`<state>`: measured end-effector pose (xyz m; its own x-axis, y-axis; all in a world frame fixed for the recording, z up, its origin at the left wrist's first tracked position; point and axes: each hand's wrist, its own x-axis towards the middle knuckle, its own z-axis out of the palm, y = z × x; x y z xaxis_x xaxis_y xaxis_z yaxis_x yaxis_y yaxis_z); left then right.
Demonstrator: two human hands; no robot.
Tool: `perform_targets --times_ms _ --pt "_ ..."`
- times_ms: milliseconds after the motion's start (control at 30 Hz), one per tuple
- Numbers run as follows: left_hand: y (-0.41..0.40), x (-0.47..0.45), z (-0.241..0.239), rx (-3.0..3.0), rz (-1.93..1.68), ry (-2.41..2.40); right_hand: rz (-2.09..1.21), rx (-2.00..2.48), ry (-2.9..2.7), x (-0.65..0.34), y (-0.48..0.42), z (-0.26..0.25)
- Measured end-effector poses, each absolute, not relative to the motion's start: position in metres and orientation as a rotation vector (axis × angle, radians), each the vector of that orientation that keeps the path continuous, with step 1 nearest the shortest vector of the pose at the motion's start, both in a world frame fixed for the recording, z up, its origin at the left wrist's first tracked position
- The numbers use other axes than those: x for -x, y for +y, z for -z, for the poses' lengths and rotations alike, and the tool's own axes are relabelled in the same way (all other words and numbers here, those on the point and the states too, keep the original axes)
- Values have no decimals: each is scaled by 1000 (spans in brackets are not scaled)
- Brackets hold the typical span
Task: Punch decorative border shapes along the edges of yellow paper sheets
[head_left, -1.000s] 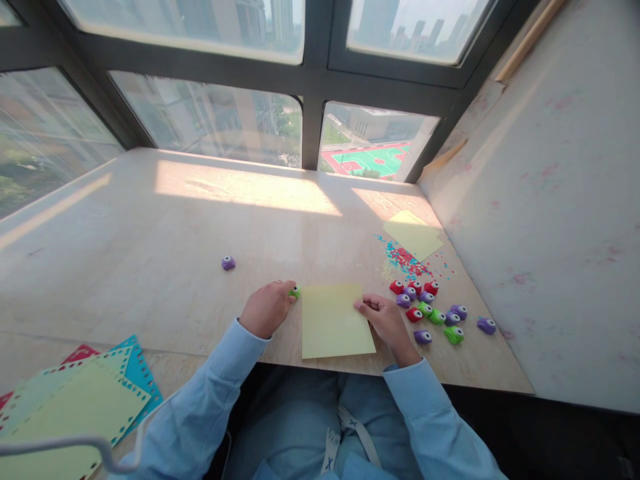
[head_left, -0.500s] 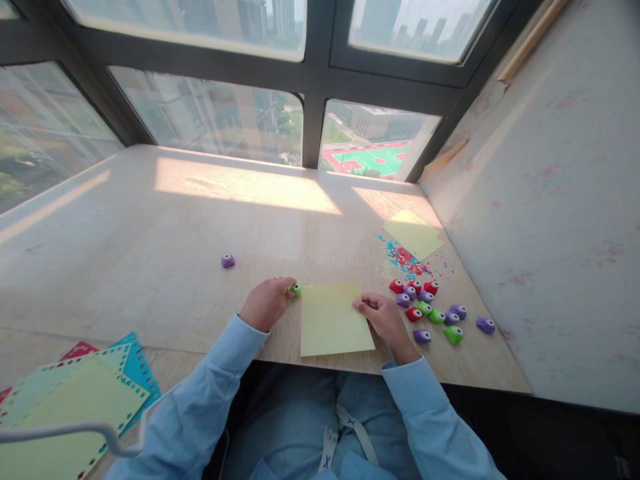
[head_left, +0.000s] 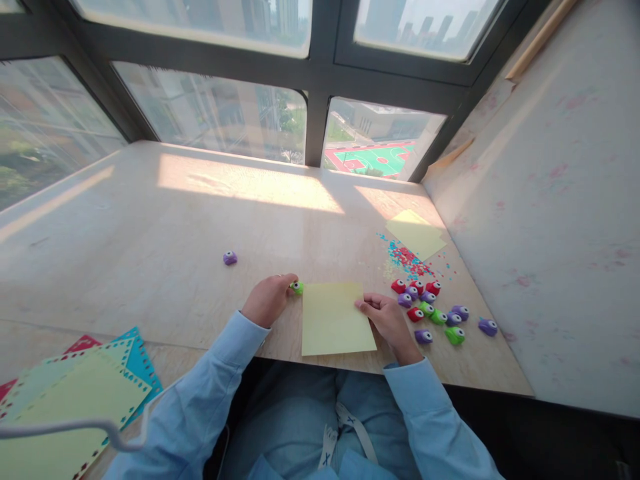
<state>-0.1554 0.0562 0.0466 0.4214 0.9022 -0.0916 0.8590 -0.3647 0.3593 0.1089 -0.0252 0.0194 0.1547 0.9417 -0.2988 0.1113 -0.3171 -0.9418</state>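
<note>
A pale yellow sheet of paper [head_left: 336, 323] lies in front of me near the table's front edge. My left hand [head_left: 270, 298] is closed on a small green craft punch [head_left: 297, 287], which sits at the sheet's upper left corner. Whether the paper's edge is inside the punch is too small to tell. My right hand [head_left: 387, 320] pinches the sheet's right edge between thumb and fingers. Farther left on the table stands a single purple craft punch [head_left: 230, 258].
To the right stand several red, purple and green punches [head_left: 439, 317]. Behind them are scattered paper bits [head_left: 407, 259] and more yellow sheets [head_left: 417, 232]. Punched coloured sheets [head_left: 95, 400] pile up at the lower left, under a white cable [head_left: 65, 427]. A wall [head_left: 565, 233] bounds the right side.
The view has shifted slightly. Both hands keep their hold on the green punch and the sheet, with hardly any movement.
</note>
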Motion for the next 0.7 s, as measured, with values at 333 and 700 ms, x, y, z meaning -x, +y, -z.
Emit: perform_targets --times_ms 333,700 --pt "56 155 -46 -2341 -134 1522 -1254 1692 -1019 -106 -27 -33" --pt "55 154 -50 -2337 -100 1514 -1268 1657 -986 -108 -29 -28"
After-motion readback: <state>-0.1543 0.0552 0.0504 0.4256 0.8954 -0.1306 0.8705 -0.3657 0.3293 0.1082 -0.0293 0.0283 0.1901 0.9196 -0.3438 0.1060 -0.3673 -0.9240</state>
